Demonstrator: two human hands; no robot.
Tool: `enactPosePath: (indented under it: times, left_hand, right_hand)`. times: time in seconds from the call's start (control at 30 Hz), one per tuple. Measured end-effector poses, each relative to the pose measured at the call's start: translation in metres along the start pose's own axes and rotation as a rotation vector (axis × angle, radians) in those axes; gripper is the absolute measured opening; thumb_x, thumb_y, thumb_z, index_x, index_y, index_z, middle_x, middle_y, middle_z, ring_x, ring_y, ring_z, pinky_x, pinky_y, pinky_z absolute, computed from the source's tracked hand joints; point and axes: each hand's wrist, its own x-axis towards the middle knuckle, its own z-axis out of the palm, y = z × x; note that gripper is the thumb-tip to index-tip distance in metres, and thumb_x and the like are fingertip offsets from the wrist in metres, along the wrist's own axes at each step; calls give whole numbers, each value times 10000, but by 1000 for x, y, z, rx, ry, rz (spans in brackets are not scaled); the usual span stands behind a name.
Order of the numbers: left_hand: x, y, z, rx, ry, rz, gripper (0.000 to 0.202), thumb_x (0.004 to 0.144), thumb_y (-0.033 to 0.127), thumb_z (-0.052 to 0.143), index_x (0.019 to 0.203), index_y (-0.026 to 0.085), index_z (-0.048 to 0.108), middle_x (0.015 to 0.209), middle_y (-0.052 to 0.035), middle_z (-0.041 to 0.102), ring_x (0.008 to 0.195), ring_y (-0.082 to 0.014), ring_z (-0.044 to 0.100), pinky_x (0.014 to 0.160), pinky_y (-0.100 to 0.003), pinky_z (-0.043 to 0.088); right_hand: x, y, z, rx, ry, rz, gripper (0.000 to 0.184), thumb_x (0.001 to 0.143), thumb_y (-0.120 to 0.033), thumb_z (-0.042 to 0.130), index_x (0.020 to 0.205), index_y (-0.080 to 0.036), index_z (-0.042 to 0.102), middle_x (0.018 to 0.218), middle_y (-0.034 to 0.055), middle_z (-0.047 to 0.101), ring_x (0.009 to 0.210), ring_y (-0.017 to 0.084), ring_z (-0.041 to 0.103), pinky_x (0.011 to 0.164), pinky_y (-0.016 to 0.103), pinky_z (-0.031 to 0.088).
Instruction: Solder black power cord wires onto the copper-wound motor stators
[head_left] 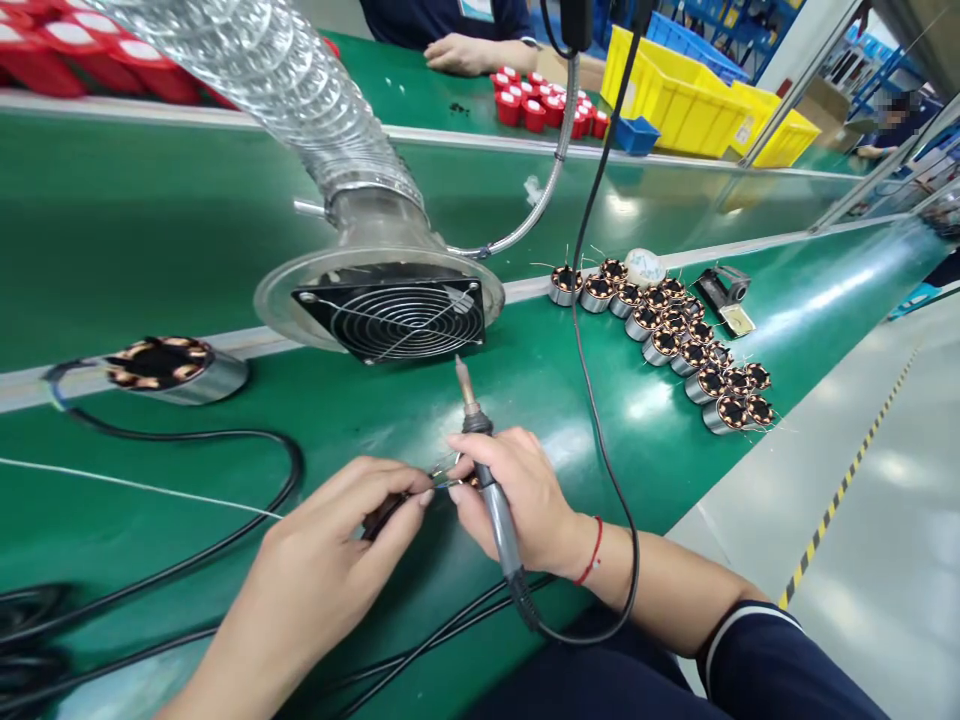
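Observation:
My right hand [521,495] is closed around a soldering iron [499,510], its tip pointing up and away from me. The fingertips of that hand also reach the thin wires [444,478] between my two hands. My left hand [330,550] pinches the end of a black cable [386,512], where thin wire ends stick out toward my right fingers. Part of a copper winding shows behind my right fingertips; the rest is hidden. Left of the hands, a motor stator [180,370] with copper coils stands on the green bench, a black cable attached to it.
A fume extractor fan [409,320] on a silver duct [300,90] hangs ahead. Several stators [675,330] stand at right, near a soldering iron stand [724,295]. Beyond are red parts [532,100], yellow bins [667,90] and a co-worker's hand [459,54]. Black cables [45,640] lie at left.

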Motion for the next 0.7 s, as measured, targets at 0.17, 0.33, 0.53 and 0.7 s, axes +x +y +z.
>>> enactPosePath:
  times: [0.17,0.33,0.53,0.7]
  left_hand:
    - [1,2,3,-38,44,-56,158,751,178,632,774,333,611,764,77,656,588,-151,619,566,-260,494]
    - [1,4,4,-58,66,-121,134,764,154,619,741,286,617,748,62,646,599,-129,601,570,-230,471]
    - [3,6,2,-30,-37,-125,88,796,170,576,747,213,636,745,21,634,608,-114,590,599,-221,467]
    - [1,13,12,-69,22,-127,124,805,130,537,727,164,627,720,-1,587,668,-113,552,629,-225,433]
  right_hand:
    - [-1,4,0,-37,15,-41,338,921,-254,445,1253,-210,495,907,6,717,865,171,592,814,333,448]
    - [3,2,3,-186,-80,-30,326,921,-292,467,1228,-235,558,864,9,703,824,180,576,755,331,424]
    - [3,1,-4,-163,-23,-50,348,928,-281,456,1258,-204,535,907,29,702,838,195,576,763,350,435]
    - [-9,-3,-30,-44,73,-97,355,943,-209,488,1296,-243,503,929,15,732,857,187,628,769,354,467]
